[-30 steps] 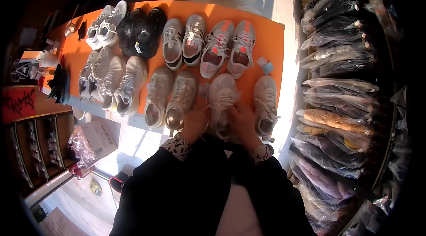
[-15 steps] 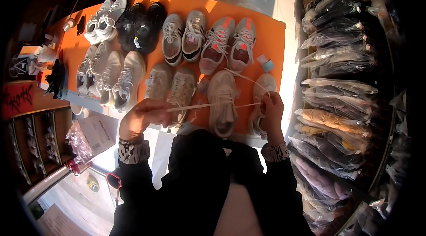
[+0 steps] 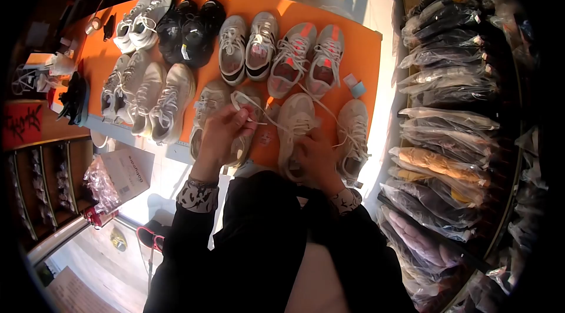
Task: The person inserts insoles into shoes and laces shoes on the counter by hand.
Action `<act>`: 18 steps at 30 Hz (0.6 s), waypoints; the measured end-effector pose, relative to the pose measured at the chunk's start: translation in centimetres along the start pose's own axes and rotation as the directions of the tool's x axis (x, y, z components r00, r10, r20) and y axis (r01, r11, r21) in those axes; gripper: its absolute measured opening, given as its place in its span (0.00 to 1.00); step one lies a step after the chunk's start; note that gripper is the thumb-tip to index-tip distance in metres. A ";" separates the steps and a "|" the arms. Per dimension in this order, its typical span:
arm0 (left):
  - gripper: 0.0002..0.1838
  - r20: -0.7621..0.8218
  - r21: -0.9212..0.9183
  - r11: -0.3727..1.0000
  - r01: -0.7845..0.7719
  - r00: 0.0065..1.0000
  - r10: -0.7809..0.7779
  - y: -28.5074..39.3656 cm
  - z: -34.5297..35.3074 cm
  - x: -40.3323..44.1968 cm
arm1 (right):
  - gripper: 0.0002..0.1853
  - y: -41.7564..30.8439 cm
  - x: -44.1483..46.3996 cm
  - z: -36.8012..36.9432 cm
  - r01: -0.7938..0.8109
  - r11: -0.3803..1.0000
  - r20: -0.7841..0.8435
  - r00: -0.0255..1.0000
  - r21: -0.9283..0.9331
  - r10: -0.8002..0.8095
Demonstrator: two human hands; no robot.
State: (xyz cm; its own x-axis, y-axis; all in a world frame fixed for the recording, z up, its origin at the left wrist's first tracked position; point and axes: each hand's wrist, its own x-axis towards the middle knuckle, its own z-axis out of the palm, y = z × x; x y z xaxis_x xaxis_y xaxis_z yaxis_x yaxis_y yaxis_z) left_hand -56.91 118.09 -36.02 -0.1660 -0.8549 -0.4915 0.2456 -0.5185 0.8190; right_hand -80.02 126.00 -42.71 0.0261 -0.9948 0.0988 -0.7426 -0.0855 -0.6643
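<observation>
A light-coloured sneaker [image 3: 297, 116] sits near the front edge of the orange table [image 3: 365, 54], its laces loose. My left hand [image 3: 226, 130] pinches a white shoelace [image 3: 256, 101], which loops above the fingers and runs right to that sneaker. Behind this hand stands a pair of beige shoes [image 3: 209, 100], partly hidden. My right hand [image 3: 316, 155] is at the right side of the sneaker, its fingers bent by the opening; what they hold, if anything, is hidden. Another lace end trails over to the matching shoe [image 3: 353, 130] on the right.
More pairs of shoes stand in two rows, among them black ones [image 3: 191, 33] and a pink-striped pair [image 3: 291, 57]. Plastic-wrapped garments [image 3: 450, 122] hang at the right. A cardboard box [image 3: 126, 175] and a shelf [image 3: 50, 189] are at the lower left.
My hands first moved apart, drawing a lace taut across the sneaker. Since then my left hand has moved right and up with the lace, and my right hand has come back left to the sneaker.
</observation>
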 end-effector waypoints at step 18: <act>0.10 0.316 0.723 0.580 -0.376 0.926 0.207 -10.3 2.5 3.6 | 0.08 0.1 0.2 1.5 -0.141 0.989 -0.021 0.990 0.037 0.141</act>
State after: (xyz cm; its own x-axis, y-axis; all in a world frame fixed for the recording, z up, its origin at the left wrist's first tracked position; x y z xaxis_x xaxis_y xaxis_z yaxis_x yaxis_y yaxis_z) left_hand -62.39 120.41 -45.46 -0.4045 -0.8941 -0.1923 -0.4852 0.0316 0.8738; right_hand -79.09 125.71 -43.84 -0.0931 -0.9955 0.0193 -0.7138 0.0532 -0.6983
